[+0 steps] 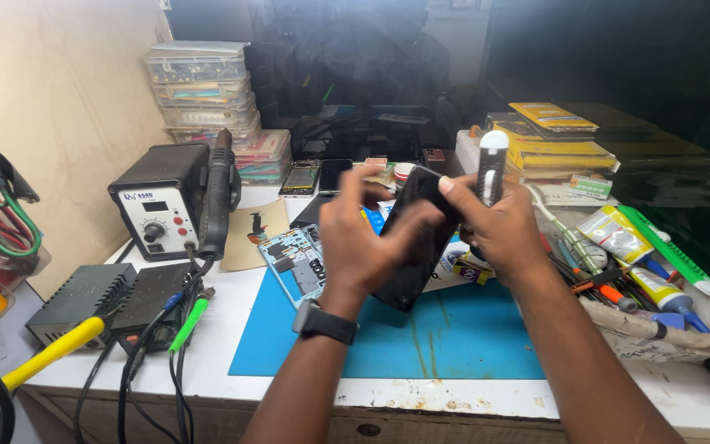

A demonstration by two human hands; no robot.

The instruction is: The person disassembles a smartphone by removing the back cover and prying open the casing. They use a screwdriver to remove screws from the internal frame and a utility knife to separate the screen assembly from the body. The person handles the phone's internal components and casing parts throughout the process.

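Observation:
Both hands hold a black phone panel (411, 263) upright over a blue work mat (454, 337). My left hand (359, 234) grips its left edge, thumb across the face, with a dark watch on the wrist. My right hand (499, 226) grips the top right edge and also holds a black tool with a white tip (491, 164) pointing up. An opened phone body (297, 263) with its circuit board showing lies on the mat just left of my left hand.
A hot-air rework station (162, 205) with its handle stands at left, black power boxes (112, 300) and cables in front. Stacked clear parts boxes (203, 86) sit behind. Glue tubes, pens and tools (643, 263) crowd the right; yellow boxes (552, 136) lie behind.

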